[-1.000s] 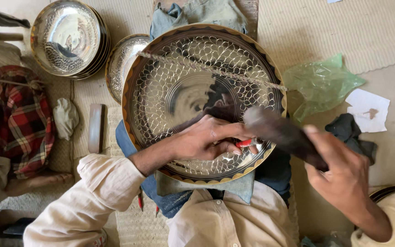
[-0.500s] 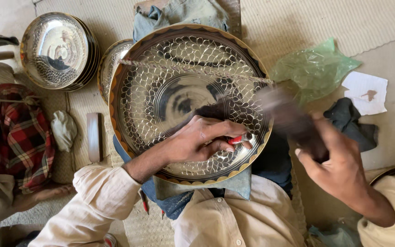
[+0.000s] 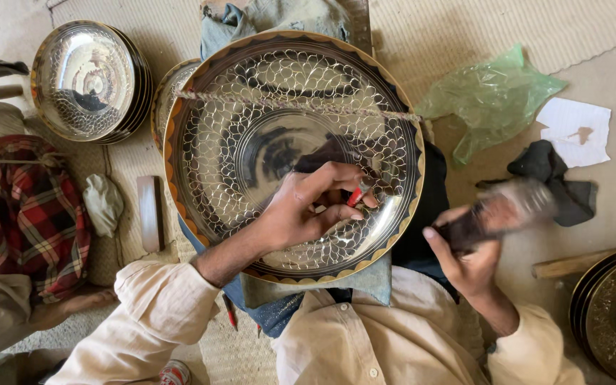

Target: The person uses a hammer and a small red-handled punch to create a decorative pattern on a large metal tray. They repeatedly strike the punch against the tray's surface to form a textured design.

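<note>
A large round metal plate (image 3: 212, 93) with an engraved scale pattern and an orange-and-black rim lies tilted on my lap. A thin cord (image 3: 286, 104) runs across its upper part. My left hand (image 3: 301, 210) rests on the plate's lower middle and grips a small red-handled tool (image 3: 356, 194) whose tip touches the metal. My right hand (image 3: 468, 260) is off the plate, beyond its right rim, closed around a dark mallet (image 3: 511, 209) that is blurred by motion.
A stack of similar plates (image 3: 87, 78) sits at the top left, with another plate (image 3: 160, 93) behind the big one. A green plastic bag (image 3: 493, 100), white paper (image 3: 575, 128) and dark cloth (image 3: 547, 167) lie right. A checked cloth (image 3: 23, 207), wooden block (image 3: 150, 212) and dark plate (image 3: 614, 314) are nearby.
My right hand has swung the mallet away from above the red tool to the right, off the plate. My left hand has stayed on the plate with the tool.
</note>
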